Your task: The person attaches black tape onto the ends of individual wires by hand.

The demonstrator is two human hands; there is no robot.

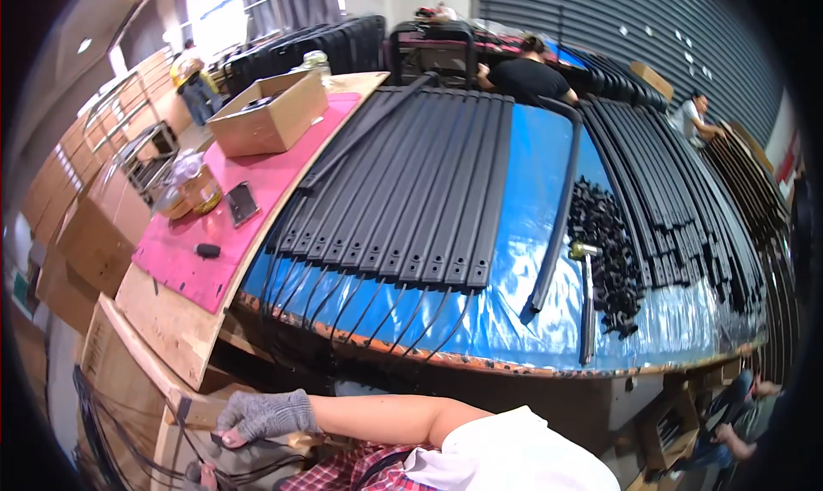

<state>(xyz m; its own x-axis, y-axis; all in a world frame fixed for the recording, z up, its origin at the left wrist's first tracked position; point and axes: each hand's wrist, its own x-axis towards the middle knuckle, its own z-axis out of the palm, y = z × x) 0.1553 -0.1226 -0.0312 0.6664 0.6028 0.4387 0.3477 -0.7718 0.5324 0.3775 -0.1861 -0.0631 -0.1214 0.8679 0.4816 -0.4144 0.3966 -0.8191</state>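
Observation:
My right hand (260, 416), in a grey knitted glove with bare fingertips, is at the lower left, its arm reaching across from the right. Its fingers are closed on a thin black cable (190, 435). Just below it, my left hand (249, 458), also grey-gloved, is partly cut off by the lower edge. Its fingers curl round the black cables that run past it. Both hands are beside the wooden corner of a bench (199, 411). Beyond them lie black rectangular bars (403, 191) side by side, with cables (386, 307) hanging from their near ends.
Blue sheeting (531, 234) covers the large table. On it are a bent black tube (561, 208), a hammer (586, 302), small black parts (604, 260) and more bars (660, 191). A cardboard box (270, 114) and phone (243, 204) rest on pink sheeting (184, 268). Several people work nearby.

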